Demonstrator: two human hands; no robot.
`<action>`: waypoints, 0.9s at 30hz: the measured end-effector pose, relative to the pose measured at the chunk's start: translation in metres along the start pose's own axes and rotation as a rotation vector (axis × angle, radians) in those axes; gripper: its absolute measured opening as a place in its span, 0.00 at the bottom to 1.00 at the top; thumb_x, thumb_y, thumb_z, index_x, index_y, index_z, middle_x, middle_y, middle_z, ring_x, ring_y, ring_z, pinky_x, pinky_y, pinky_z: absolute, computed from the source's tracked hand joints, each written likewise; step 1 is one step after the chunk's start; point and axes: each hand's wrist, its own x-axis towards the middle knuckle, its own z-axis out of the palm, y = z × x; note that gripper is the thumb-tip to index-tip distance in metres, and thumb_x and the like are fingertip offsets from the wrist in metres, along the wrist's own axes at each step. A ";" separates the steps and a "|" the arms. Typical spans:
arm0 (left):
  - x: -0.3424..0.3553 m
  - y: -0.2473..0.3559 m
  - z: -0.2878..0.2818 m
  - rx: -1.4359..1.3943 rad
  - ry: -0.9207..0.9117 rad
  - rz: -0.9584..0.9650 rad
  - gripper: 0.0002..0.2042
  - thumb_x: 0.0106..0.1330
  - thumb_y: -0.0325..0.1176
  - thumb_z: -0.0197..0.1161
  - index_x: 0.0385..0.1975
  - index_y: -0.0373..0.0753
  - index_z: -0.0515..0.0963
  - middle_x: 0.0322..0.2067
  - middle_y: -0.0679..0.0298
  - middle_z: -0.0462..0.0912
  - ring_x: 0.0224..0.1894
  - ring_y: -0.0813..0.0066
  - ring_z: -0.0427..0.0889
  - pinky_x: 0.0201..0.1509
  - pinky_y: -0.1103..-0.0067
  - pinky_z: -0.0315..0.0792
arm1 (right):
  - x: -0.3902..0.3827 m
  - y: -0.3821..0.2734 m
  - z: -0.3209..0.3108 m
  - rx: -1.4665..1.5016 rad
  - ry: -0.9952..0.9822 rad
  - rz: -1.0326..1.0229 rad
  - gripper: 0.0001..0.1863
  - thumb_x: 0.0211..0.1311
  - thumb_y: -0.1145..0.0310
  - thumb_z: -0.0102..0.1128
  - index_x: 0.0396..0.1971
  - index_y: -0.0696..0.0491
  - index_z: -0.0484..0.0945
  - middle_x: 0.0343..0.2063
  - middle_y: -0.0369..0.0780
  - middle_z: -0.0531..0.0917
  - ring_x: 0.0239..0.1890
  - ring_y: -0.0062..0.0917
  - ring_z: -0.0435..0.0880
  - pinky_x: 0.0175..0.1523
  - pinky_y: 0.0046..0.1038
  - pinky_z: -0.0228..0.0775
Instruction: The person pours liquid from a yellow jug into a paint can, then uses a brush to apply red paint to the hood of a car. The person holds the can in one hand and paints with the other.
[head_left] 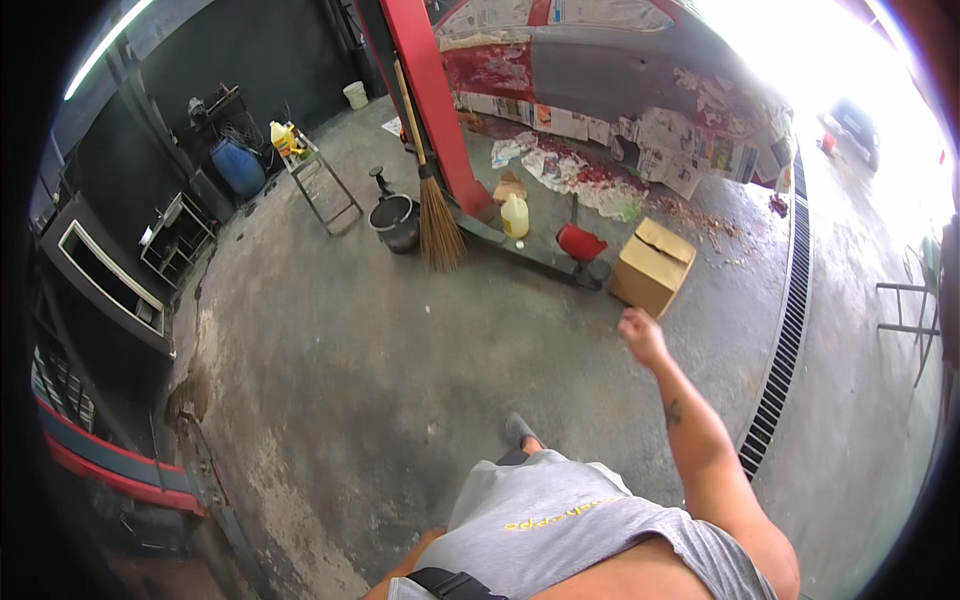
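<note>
My right hand (640, 336) swings out in front of me over the concrete floor, fingers curled into a loose fist with nothing in it. It is nearest to a cardboard box (652, 265) standing on the floor just beyond it, without touching it. My left hand is out of sight below my grey shirt (560, 525). One foot (518, 430) shows ahead of me on the floor.
A straw broom (436, 215) leans on a red post (432, 100). Near it stand a black bucket (398, 222), a yellowish jug (514, 215) and a red dustpan (580, 243). A masked car body (620, 90) is behind. A floor drain grate (785, 330) runs right. Metal stand (318, 180) left.
</note>
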 end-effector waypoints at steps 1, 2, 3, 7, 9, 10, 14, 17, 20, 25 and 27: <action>0.028 -0.003 -0.027 0.146 0.063 0.115 0.12 0.76 0.42 0.63 0.38 0.40 0.86 0.30 0.65 0.87 0.33 0.69 0.83 0.38 0.66 0.78 | -0.001 0.006 0.018 -0.095 -0.130 -0.010 0.23 0.70 0.60 0.70 0.60 0.54 0.82 0.45 0.45 0.88 0.46 0.33 0.87 0.53 0.35 0.80; 0.060 -0.006 -0.053 0.183 0.045 0.085 0.12 0.76 0.42 0.63 0.38 0.40 0.86 0.30 0.66 0.87 0.32 0.70 0.83 0.37 0.66 0.78 | -0.007 0.025 0.039 -0.180 -0.250 -0.028 0.27 0.69 0.57 0.70 0.63 0.55 0.81 0.53 0.50 0.89 0.53 0.42 0.89 0.59 0.40 0.80; 0.103 -0.002 -0.086 -0.483 0.017 -0.122 0.10 0.76 0.40 0.65 0.40 0.40 0.86 0.30 0.67 0.86 0.32 0.72 0.83 0.36 0.69 0.77 | -0.014 0.048 0.050 -0.272 -0.418 0.018 0.31 0.68 0.54 0.71 0.66 0.53 0.80 0.60 0.52 0.85 0.60 0.47 0.86 0.65 0.43 0.78; 0.230 0.034 -0.244 -0.786 0.282 -0.362 0.08 0.77 0.36 0.63 0.49 0.44 0.83 0.31 0.72 0.83 0.28 0.81 0.77 0.30 0.79 0.72 | -0.057 0.144 0.073 -0.492 -0.483 0.483 0.32 0.66 0.46 0.69 0.61 0.54 0.85 0.59 0.53 0.87 0.64 0.48 0.84 0.69 0.41 0.76; 0.279 0.048 -0.322 -0.736 0.288 -0.355 0.19 0.74 0.44 0.70 0.57 0.39 0.85 0.46 0.59 0.91 0.48 0.69 0.88 0.55 0.70 0.80 | -0.081 0.179 0.065 -0.438 -0.485 0.781 0.25 0.66 0.48 0.69 0.41 0.59 0.86 0.32 0.49 0.90 0.31 0.40 0.91 0.38 0.43 0.84; 0.304 0.058 -0.356 -0.722 0.325 -0.328 0.18 0.75 0.43 0.70 0.57 0.38 0.84 0.46 0.59 0.92 0.48 0.70 0.88 0.54 0.71 0.79 | -0.091 0.190 0.057 -0.356 -0.480 0.875 0.23 0.68 0.50 0.68 0.32 0.60 0.82 0.20 0.45 0.83 0.19 0.36 0.83 0.26 0.43 0.78; 0.385 0.077 -0.438 -0.774 0.473 -0.223 0.15 0.76 0.39 0.68 0.56 0.39 0.84 0.42 0.63 0.90 0.41 0.75 0.85 0.49 0.74 0.78 | -0.099 0.200 0.048 -0.291 -0.461 1.264 0.21 0.69 0.49 0.67 0.38 0.55 0.88 0.29 0.44 0.88 0.29 0.34 0.88 0.35 0.42 0.81; 0.435 0.078 -0.438 -0.799 0.416 -0.304 0.13 0.75 0.38 0.68 0.53 0.40 0.85 0.39 0.65 0.89 0.39 0.76 0.83 0.46 0.73 0.78 | -0.043 0.197 0.065 -0.332 -0.487 1.378 0.20 0.68 0.50 0.67 0.39 0.54 0.89 0.31 0.45 0.89 0.32 0.37 0.90 0.37 0.42 0.82; 0.458 0.077 -0.413 -0.667 0.198 -0.460 0.10 0.72 0.39 0.69 0.47 0.43 0.89 0.45 0.62 0.92 0.48 0.70 0.88 0.55 0.69 0.80 | 0.067 0.198 0.098 -0.351 -0.581 1.232 0.20 0.67 0.50 0.67 0.40 0.54 0.89 0.33 0.46 0.91 0.35 0.39 0.91 0.40 0.42 0.82; 0.454 0.072 -0.410 -0.435 -0.051 -0.367 0.15 0.73 0.44 0.70 0.52 0.42 0.89 0.47 0.60 0.93 0.50 0.66 0.88 0.56 0.67 0.81 | 0.332 0.185 0.162 -0.411 -0.456 0.543 0.18 0.66 0.52 0.65 0.36 0.54 0.89 0.31 0.48 0.91 0.38 0.40 0.92 0.44 0.41 0.83; 0.445 0.075 -0.418 -0.773 0.102 -0.637 0.16 0.73 0.45 0.69 0.53 0.43 0.89 0.47 0.59 0.93 0.49 0.64 0.89 0.55 0.67 0.81 | 0.445 0.172 0.186 -0.320 -0.375 0.346 0.19 0.64 0.54 0.69 0.42 0.56 0.88 0.36 0.49 0.91 0.38 0.39 0.91 0.47 0.40 0.83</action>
